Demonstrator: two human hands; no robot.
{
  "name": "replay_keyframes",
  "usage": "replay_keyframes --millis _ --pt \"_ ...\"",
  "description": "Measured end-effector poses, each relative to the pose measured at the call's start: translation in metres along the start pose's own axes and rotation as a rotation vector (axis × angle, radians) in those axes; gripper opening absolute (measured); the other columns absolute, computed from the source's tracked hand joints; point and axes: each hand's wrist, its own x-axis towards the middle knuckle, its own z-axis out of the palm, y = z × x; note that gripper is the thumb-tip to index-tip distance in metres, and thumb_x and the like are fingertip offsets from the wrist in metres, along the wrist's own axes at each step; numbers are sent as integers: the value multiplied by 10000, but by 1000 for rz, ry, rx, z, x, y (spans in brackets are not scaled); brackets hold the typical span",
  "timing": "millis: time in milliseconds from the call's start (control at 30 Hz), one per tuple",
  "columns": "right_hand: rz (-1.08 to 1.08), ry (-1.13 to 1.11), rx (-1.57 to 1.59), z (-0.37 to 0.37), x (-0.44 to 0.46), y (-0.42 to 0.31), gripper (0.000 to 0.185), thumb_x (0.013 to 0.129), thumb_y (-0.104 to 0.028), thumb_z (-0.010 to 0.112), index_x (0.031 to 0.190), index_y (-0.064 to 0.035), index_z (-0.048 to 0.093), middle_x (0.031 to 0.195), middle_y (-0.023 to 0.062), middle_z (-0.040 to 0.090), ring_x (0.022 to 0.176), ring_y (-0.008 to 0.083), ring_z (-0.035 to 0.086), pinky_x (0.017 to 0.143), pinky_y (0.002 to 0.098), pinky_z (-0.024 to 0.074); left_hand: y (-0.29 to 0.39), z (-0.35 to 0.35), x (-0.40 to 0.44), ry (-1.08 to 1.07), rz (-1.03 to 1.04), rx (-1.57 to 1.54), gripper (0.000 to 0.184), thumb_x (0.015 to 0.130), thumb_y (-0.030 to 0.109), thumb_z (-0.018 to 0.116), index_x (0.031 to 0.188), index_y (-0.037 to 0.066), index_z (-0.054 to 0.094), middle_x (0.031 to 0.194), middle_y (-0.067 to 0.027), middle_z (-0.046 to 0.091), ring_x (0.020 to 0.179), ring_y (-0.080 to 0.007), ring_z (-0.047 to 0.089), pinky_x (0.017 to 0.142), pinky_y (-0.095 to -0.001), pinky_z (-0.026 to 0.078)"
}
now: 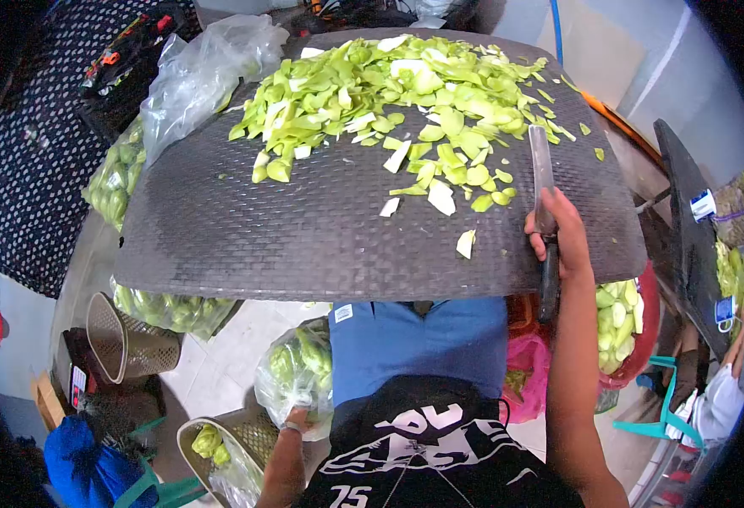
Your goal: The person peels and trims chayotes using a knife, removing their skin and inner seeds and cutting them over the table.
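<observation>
My right hand [565, 227] is closed around a knife [543, 169], with its blade over the table's right side and its black handle reaching past the near edge. Down by my left leg, my left hand [296, 416] is at a clear plastic bag [272, 381] of green chayotes [304, 354]; its fingers are hidden by the plastic and I cannot see how they are bent. A wide heap of green peelings [406, 80] covers the far part of the dark woven-look table [236, 229]. A few loose pieces, one a pale slice [466, 244], lie nearer to me.
A red basin [650, 317] of peeled chayotes stands below right, beside a pink bag [526, 372]. Bags of chayotes [116, 182] and an empty plastic bag [207, 76] are on the left. Two woven baskets [139, 347] stand below left. Another person's white sleeve [717, 405] shows at far right.
</observation>
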Motion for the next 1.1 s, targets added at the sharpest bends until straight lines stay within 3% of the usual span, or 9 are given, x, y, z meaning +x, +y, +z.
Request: replay_keyframes --millis 167,300,367,433,567,600,667,767,1100 --pt "192 -163 19 -15 6 -20 354 1034 -346 584 1196 -34 537 721 95 648 428 138 523 396 257 407 -31 -5 -24 -152 75 -344 631 832 411 798 1349 96 619 1183 -111 712 990 -288 716 749 -461 628" --pt "-57 -18 207 28 -19 -81 364 1020 -313 574 1147 28 593 710 90 644 412 126 484 434 238 416 33 -57 -105 -356 69 -453 603 889 242 753 1426 61 545 1289 -146 656 1111 -309 691 840 -499 626" --pt "-33 71 328 65 -36 -102 330 1027 -314 574 1118 -1 621 678 56 606 439 101 474 422 243 387 35 -74 -117 -460 -188 -749 619 880 184 750 1438 41 522 1301 -164 644 1159 -339 671 918 -500 609" --pt "-2 -361 190 27 -34 -65 308 1021 -309 603 1145 -28 617 682 46 601 466 89 491 423 239 386 37 -91 -150 -449 -54 -711 713 855 136 746 1498 40 453 1325 -180 628 1200 -369 645 992 -520 570" --pt "0 -47 -501 13 -45 -21 282 994 -329 704 1013 -51 658 710 43 632 518 116 523 500 261 401 22 -96 -170 -494 128 -963 881 812 61 718 1594 52 312 1388 -207 586 1269 -403 596 1089 -573 493" --pt "-262 54 -768 8 -43 3 361 982 -361 723 929 -13 644 684 63 611 574 157 532 561 342 434 27 -88 -163 -557 117 -1132 938 806 33 686 1636 108 253 1427 -208 555 1282 -392 591 1066 -617 493" --pt "-248 114 -944 24 -59 -1 388 963 -374 743 935 -1 640 697 90 611 626 179 547 614 375 459 -4 -62 -107 -508 96 -1183 942 809 22 658 1647 188 263 1452 -188 531 1285 -387 584 1038 -645 503" --pt "-140 98 -1033 32 -69 -10 425 932 -401 771 971 5 654 737 132 624 680 201 568 668 388 479 61 -52 -111 -306 56 -1097 856 797 14 663 1589 125 359 1336 -159 596 1203 -346 626 973 -604 564" --pt "-128 73 -1030 33 -65 1 439 927 -438 767 978 -13 666 722 112 610 662 198 553 638 387 454 37 -84 -140 -110 112 -1178 507 899 197 758 1352 59 578 1147 -128 701 975 -295 714 732 -509 641"
